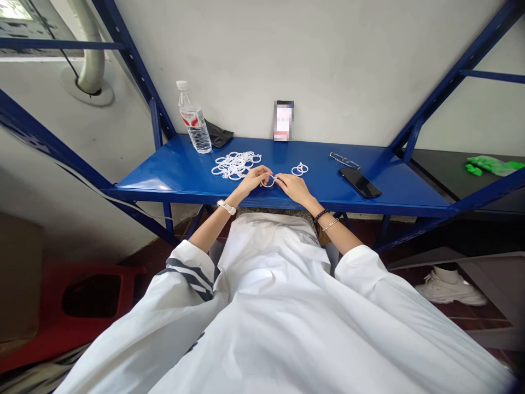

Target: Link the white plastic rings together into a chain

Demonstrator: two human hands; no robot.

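With the grip of left hand (259, 176) and right hand (290, 187) pinching one white ring (268, 186) near the worktop's (164, 169) near edge, the few rings (300, 168) at right seemed finished, the left pile (237, 165) remaining.

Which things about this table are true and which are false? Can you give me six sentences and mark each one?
1. The left hand and right hand hold the same white loop. True.
2. The tabletop is yellow. False: the metal tabletop is blue.
3. A dark smartphone lies flat beside the eyeglasses. True.
4. The bottle has a red cap. False: the plastic bottle has a white cap.
5. A black bracelet is on the right wrist. True.
6. Most loops lie near the smartphone. False: the heap of loops lies near the bottle.
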